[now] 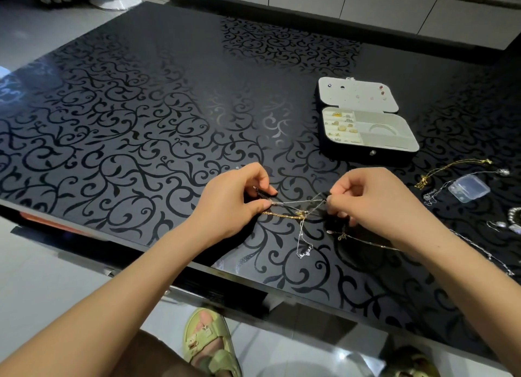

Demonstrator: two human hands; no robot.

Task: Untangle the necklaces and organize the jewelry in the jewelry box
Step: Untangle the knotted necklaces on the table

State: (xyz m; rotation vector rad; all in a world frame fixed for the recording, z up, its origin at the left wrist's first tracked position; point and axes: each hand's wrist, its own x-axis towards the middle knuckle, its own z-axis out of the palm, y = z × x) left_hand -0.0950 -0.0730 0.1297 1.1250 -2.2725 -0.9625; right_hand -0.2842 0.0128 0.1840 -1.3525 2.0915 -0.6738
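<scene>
tangled necklaces point(301, 210) between both hands, jewelry box point(369, 131) behind, loose chains point(451, 170) right

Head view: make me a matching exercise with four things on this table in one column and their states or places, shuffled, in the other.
Things
1. tangled chains
2. jewelry box
3. clear plastic case
4. gold necklace

States
A. transparent, lying right of both hands
B. lid open
C. pinched between left hand and right hand
D. lying loose, just nearer than the box

Pairs: 1-C, 2-B, 3-A, 4-D
</scene>
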